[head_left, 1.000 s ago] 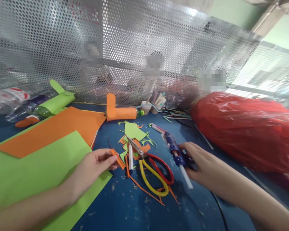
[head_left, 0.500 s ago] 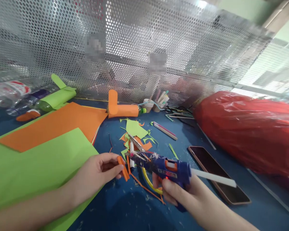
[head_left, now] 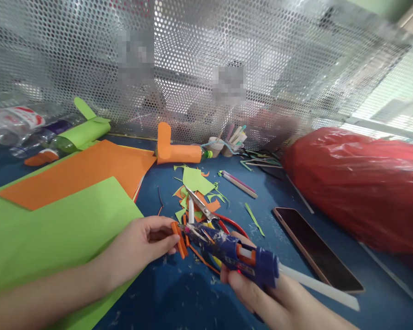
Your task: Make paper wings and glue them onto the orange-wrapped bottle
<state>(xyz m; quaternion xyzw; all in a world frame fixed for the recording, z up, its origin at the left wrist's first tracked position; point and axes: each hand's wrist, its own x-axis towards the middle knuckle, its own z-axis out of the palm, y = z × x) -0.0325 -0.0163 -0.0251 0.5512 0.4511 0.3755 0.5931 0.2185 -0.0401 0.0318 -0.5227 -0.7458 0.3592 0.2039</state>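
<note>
Between the fingertips of my left hand is a small folded orange paper strip. My right hand grips a blue glue gun, its tip pointing left and meeting or nearly meeting the strip's upper end. A white glue stick juts out of its back, and a small red light glows on its side. Just beyond the gun lie scissors with a red and yellow handle, partly hidden by the gun. They rest on green and orange paper scraps.
Green paper and orange paper sheets cover the left side. An orange-wrapped bottle and a green-wrapped bottle lie farther back. To the right are a phone and a big red plastic bag. Perforated metal borders the back.
The glue gun has moved left and tilted, bringing its tip to the orange strip. More of the scissors' red handle shows. My left hand keeps its pinch on the strip.
</note>
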